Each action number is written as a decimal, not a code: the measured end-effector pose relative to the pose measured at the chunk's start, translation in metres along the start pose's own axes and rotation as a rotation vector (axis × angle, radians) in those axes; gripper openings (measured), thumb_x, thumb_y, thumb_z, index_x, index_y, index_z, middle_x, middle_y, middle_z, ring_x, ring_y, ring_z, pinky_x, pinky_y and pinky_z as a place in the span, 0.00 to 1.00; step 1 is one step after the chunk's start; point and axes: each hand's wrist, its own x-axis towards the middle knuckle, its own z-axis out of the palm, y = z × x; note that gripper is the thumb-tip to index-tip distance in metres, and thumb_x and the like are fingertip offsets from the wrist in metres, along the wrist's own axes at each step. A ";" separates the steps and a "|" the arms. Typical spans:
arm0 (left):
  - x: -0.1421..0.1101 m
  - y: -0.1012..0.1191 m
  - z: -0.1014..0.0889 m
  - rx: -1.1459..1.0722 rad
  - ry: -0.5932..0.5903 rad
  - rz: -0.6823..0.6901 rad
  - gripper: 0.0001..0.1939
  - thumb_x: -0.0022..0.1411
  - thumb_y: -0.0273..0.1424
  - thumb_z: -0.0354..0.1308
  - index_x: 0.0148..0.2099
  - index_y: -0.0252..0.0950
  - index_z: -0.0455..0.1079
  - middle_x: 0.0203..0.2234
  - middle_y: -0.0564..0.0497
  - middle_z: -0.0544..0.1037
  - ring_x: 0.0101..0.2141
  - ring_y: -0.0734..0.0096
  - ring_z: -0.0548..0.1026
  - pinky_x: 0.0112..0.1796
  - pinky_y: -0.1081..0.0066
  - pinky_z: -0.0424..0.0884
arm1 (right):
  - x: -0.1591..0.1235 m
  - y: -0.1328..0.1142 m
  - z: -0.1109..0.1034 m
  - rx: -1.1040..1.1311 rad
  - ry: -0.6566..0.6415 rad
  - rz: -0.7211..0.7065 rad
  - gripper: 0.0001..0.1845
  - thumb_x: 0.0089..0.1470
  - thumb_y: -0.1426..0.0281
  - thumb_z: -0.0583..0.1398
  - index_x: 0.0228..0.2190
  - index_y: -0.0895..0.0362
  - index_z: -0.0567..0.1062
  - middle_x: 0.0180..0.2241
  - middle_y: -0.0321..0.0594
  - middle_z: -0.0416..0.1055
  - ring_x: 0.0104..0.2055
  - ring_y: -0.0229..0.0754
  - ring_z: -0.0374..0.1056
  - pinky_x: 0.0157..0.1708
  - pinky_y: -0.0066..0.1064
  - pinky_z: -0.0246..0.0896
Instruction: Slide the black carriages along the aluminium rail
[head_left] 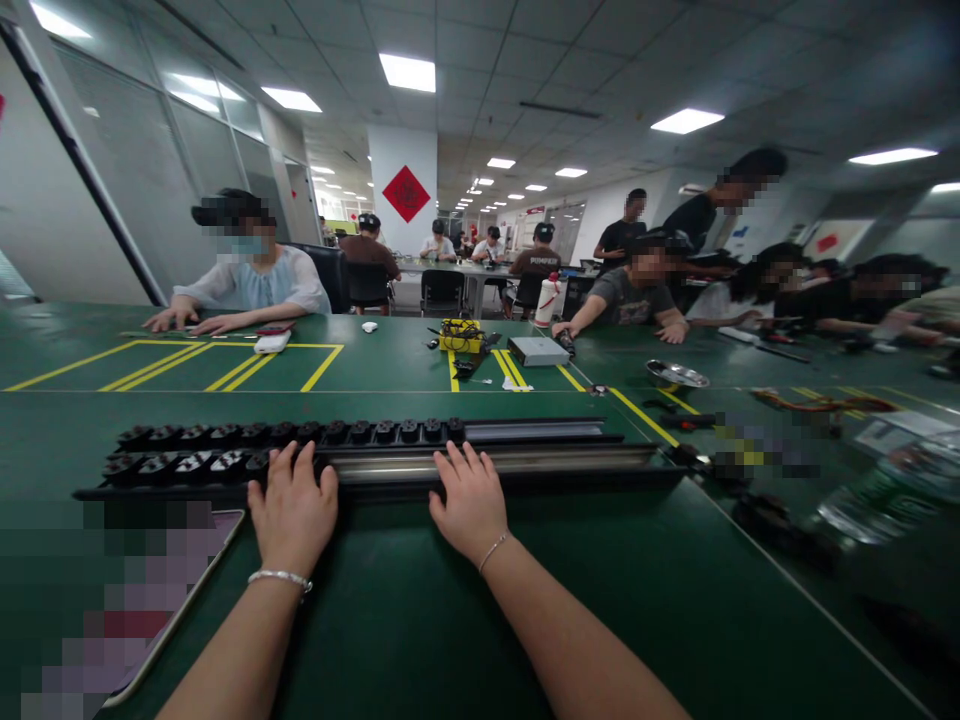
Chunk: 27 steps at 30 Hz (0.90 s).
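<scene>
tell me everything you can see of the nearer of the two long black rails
The nearer rail is a long, straight black channel, its right part baring a shiny, metal-looking strip. Black modules, some with glinting tops, line its left part. It lies flat across the green table, just in front of the farther rail. The left hand covers part of the row; the right hand has its fingertips at the bare stretch. How firmly they press is unclear.

Left hand point(296, 510): thick silvery bracelet point(279, 576) round wrist. Right hand point(472, 500): thinner silvery bracelet point(493, 551). Forearms point(240, 640) bare.
</scene>
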 end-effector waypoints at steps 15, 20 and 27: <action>-0.001 0.001 0.001 -0.014 -0.014 0.065 0.23 0.62 0.35 0.37 0.57 0.36 0.58 0.57 0.43 0.60 0.54 0.58 0.60 0.55 0.47 0.46 | -0.001 0.002 0.001 0.011 0.014 -0.008 0.28 0.51 0.62 0.53 0.54 0.53 0.62 0.58 0.40 0.55 0.61 0.47 0.46 0.58 0.42 0.36; 0.001 0.001 -0.001 -0.016 -0.042 0.039 0.23 0.61 0.34 0.40 0.57 0.37 0.60 0.57 0.44 0.60 0.53 0.58 0.63 0.56 0.48 0.46 | -0.001 0.001 0.000 0.014 0.007 -0.003 0.28 0.50 0.63 0.54 0.53 0.53 0.63 0.58 0.40 0.55 0.61 0.47 0.45 0.58 0.42 0.37; 0.001 0.003 -0.003 -0.031 -0.053 0.042 0.21 0.62 0.34 0.39 0.55 0.41 0.62 0.56 0.47 0.62 0.52 0.59 0.64 0.56 0.46 0.45 | -0.002 0.001 0.000 0.031 0.020 0.000 0.27 0.51 0.63 0.53 0.53 0.52 0.63 0.58 0.40 0.55 0.61 0.47 0.46 0.58 0.42 0.37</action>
